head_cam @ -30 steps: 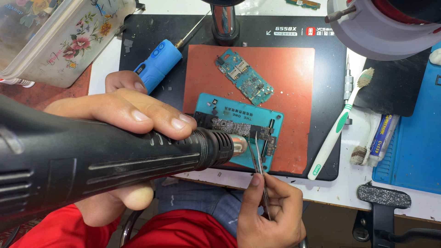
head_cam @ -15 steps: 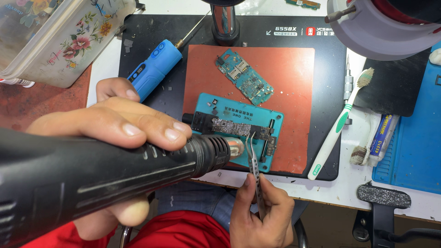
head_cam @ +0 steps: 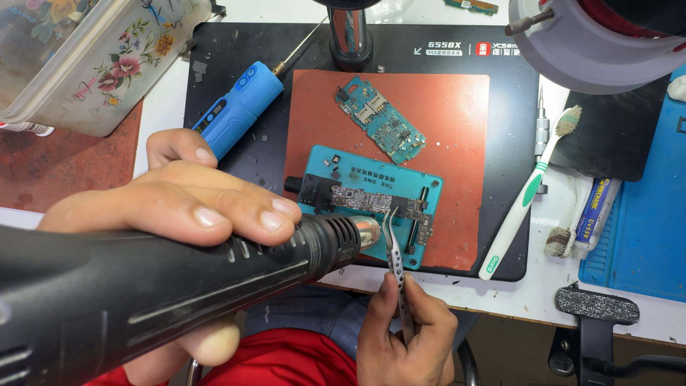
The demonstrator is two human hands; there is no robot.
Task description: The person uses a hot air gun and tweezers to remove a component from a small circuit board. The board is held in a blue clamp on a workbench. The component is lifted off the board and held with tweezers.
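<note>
Two hands: both busy at the near edge of the counter (head_cam: 607, 297), each closed on a tool.
Left hand (head_cam: 179, 214): wrapped tight around the black hot-air gun (head_cam: 143, 293), fingers over the top of the barrel; its metal nozzle (head_cam: 366, 232) points right, just beside the clamped board.
Right hand (head_cam: 407, 336): pinched shut on fine metal tweezers (head_cam: 396, 264), tips up and resting on or just over the board; contact cannot be told.
Work piece: a narrow dark circuit board (head_cam: 371, 204) clamped in a teal holder (head_cam: 371, 179), which sits on the red-brown heat mat (head_cam: 457, 143).
Doing it well: in my judgement, keep the nozzle off the board and aimed at one spot, tweezers steady and light, and lift a part only once it frees without force.
In the way: the gun's barrel and the left hand hide the holder's near-left corner, so that part of the board is unseen.
Close neighbours: a second green circuit board (head_cam: 382, 121) lies loose on the mat, well apart from the nozzle.
Right side: a white-and-green toothbrush (head_cam: 529, 193), a small tube (head_cam: 589, 214), a blue mat (head_cam: 636, 214).
Far left: a blue electric screwdriver (head_cam: 239, 107) on the black mat (head_cam: 500, 71), and a flowered plastic box (head_cam: 107, 64).
</note>
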